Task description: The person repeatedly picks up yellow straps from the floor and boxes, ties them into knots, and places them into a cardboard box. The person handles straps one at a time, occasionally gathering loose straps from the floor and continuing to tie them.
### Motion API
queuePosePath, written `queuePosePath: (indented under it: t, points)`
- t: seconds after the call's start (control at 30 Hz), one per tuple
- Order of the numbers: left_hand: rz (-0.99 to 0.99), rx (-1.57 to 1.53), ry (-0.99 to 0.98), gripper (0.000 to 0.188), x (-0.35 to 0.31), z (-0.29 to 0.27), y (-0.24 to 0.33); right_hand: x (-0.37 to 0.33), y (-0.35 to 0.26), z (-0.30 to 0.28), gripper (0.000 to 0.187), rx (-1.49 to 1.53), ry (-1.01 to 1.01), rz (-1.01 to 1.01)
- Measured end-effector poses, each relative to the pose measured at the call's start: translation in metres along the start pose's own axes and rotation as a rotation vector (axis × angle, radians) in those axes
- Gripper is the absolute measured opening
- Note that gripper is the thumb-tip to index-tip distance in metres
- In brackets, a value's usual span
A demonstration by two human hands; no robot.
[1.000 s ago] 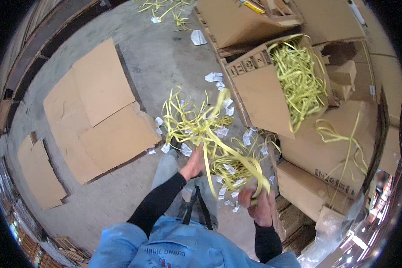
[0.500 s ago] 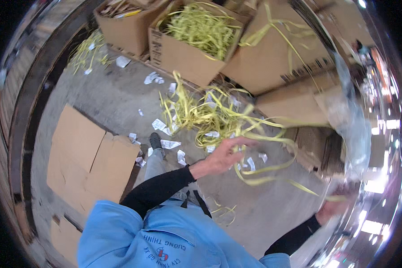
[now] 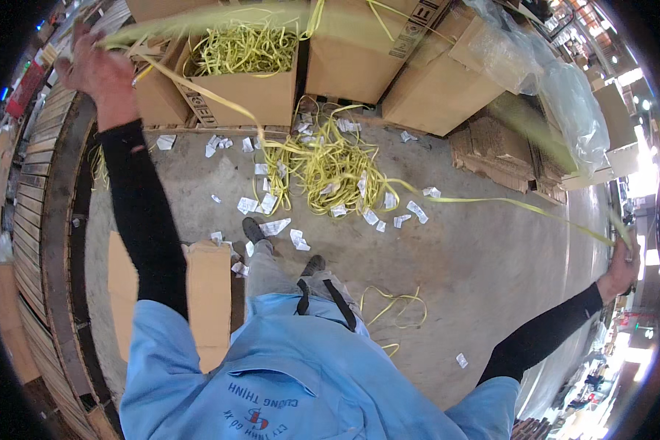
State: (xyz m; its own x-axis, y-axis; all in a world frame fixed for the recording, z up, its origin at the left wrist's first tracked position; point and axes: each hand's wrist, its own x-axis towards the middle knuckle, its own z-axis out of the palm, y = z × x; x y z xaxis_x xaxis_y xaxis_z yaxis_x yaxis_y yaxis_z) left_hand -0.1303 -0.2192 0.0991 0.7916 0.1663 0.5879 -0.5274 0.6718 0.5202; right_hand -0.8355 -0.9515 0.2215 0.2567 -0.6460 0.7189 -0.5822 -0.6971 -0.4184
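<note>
My arms are spread wide. My left hand point(image 3: 104, 72), raised at the far left, grips a yellow strap point(image 3: 205, 89) that runs down to the floor; its fingers are partly blurred. A wide blurred yellow band also streaks from that hand across the top. At the far right my right hand point(image 3: 622, 268) is closed on another stretch of yellow strap point(image 3: 521, 204), pulled out from the tangled heap of yellow strap point(image 3: 330, 172) on the floor. Whether both hands hold the same length, I cannot tell. My feet point(image 3: 254, 229) stand just short of the heap.
Behind the heap stands a cardboard box point(image 3: 246, 106) filled with yellow strapping, beside tall cartons point(image 3: 348, 62). Clear plastic film point(image 3: 576, 110) hangs over stacked cardboard point(image 3: 491, 150) at right. Paper scraps point(image 3: 275, 226) litter the concrete. Flattened cardboard point(image 3: 209, 293) lies left of my legs.
My left hand has swung up and far left from over the heap, drawing strap with it. My right hand has moved outward to the right and up. The strap loops between them have spread out.
</note>
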Motion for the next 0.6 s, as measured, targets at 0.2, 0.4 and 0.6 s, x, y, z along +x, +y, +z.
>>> queuePosePath:
  t: [0.2, 0.4, 0.6]
  points:
    - [-0.715, 1.047, 0.134, 0.044, -0.079, -0.131, -0.031, -0.126, 0.180, 0.104, 0.032, 0.740, -0.268, 0.833]
    - [-0.517, 0.884, -0.975, 0.054, -0.262, 0.047, -0.067, -0.182, -0.121, 0.149, 0.042, 1.588, -0.427, 0.783]
    - [-1.007, 0.083, -1.231, 0.057, -0.329, 0.242, -0.015, -0.223, -0.366, 0.195, 0.024, 2.292, -0.782, 0.993]
